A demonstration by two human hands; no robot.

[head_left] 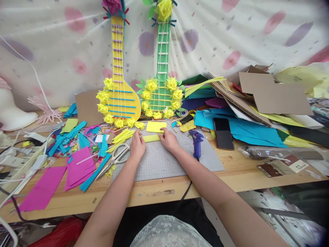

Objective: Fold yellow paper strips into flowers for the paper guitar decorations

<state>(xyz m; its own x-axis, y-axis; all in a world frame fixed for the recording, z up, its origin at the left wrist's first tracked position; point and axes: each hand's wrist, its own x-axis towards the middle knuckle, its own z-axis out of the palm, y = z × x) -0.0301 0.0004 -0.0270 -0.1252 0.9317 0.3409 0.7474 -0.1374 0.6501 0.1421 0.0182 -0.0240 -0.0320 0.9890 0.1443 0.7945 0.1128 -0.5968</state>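
Note:
A folded strip of yellow crepe paper stretches between my hands, low over the grey cutting mat. Its left end is pinched by my left hand, and my right hand grips the other end. Fingertips of both hands are partly hidden. Just behind the strip lies a flat yellow paper rectangle. Scissors with pale handles rest beside my left hand, blades toward me. A blue hot glue gun lies on the mat to the right of my right hand.
Two flower-trimmed craft lutes, one yellow and one green, lean against the curtain. Magenta sheets and teal scraps litter the left. On the right are a phone, blue paper and cardboard.

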